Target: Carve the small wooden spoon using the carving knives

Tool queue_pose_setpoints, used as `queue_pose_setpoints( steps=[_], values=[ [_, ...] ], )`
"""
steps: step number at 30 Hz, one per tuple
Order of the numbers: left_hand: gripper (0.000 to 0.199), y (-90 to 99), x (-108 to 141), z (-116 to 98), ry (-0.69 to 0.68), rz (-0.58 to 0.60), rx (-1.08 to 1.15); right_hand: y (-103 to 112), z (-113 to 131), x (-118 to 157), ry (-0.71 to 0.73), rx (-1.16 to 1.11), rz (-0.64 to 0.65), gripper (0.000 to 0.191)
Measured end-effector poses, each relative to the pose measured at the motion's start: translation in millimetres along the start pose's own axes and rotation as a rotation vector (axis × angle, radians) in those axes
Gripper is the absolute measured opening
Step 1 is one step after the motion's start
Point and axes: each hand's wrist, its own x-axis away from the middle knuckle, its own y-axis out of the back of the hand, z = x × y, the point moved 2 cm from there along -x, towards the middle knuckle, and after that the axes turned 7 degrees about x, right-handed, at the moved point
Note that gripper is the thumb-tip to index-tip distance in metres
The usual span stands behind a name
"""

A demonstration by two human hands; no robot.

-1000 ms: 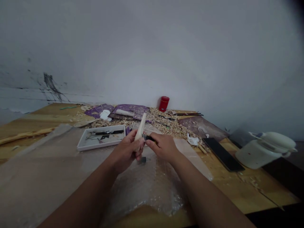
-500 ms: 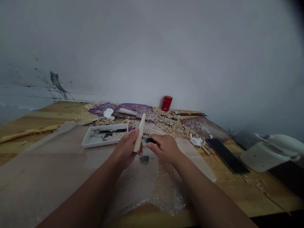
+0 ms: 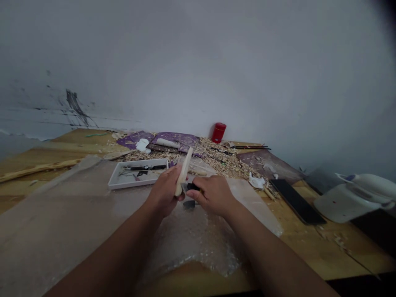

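Note:
My left hand is closed round a pale stick of wood, which tilts upward and away from me. In my right hand is a knife with a black handle. Its short blade lies against the near part of the wood, close to my left fingers. A small dark flat piece rests on the clear plastic sheet just below both hands. To the left of the left hand stands a white tray with a black-handled tool and small bits in it.
Wood shavings heap up behind the hands, over purple sheets. A red canister stands by the wall. On the right lie a black phone and a white container; a long stick lies at left.
The knife blade has moved left onto the wood, and my right hand has shifted slightly with it. The stick has turned a little in my left hand. The view has shifted slightly.

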Motion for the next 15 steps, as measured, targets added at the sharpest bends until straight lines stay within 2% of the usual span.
queue_pose_setpoints(
  steps=[4, 6, 8, 13, 15],
  values=[
    [0.025, 0.4, 0.9, -0.6, -0.005, -0.017, 0.013, -0.3, -23.2, -1.5, -0.200, 0.033, -0.059, 0.050],
    [0.024, 1.7, 0.3, -2.1, -0.029, -0.041, 0.031, 0.6, -29.1, -0.8, -0.242, 0.022, -0.102, 0.049],
    [0.023, 2.5, -0.7, -3.0, -0.031, -0.041, 0.042, 1.1, -25.2, 0.0, -0.207, -0.008, -0.110, 0.049],
    [0.020, 2.3, -2.9, -2.9, -0.042, -0.040, 0.053, 1.5, 6.6, 0.9, 0.032, -0.039, -0.025, 0.050],
    [0.019, 1.8, -3.2, -2.5, -0.047, -0.041, 0.058, 2.3, 14.4, 0.8, 0.065, -0.031, -0.007, 0.050]
  ],
)
